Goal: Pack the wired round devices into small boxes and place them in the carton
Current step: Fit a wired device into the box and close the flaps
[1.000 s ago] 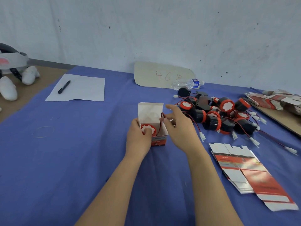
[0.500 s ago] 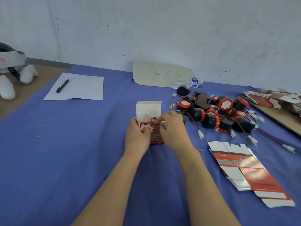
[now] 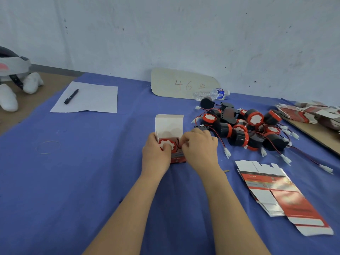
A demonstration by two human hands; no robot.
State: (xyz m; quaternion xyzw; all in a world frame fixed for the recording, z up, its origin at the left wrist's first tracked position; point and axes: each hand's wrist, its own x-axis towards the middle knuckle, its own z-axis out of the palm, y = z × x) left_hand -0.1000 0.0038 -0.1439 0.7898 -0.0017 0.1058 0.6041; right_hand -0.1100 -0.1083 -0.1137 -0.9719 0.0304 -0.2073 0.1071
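Note:
A small red-and-white box (image 3: 169, 126) stands on the blue cloth with its white lid flap up. Inside it sits a round device (image 3: 166, 143) with a red rim and white centre. My left hand (image 3: 156, 153) grips the box's left side, thumb on the device. My right hand (image 3: 199, 146) curls over the box's right side, its fingertips pushing the red-black wire (image 3: 177, 141) down into the box. A pile of several black-and-red wired round devices (image 3: 242, 127) lies to the right. No carton is in view.
Flat unfolded red-and-white boxes (image 3: 276, 190) lie at the near right; more are stacked on a board (image 3: 312, 113) at the far right. A cardboard sign (image 3: 184, 83), a water bottle (image 3: 211, 93), paper with a pen (image 3: 70, 96) and a rubber band (image 3: 48, 146) lie on the cloth.
My right hand came down from holding the wire above the box and now presses it inside. The left hand has kept its hold on the box.

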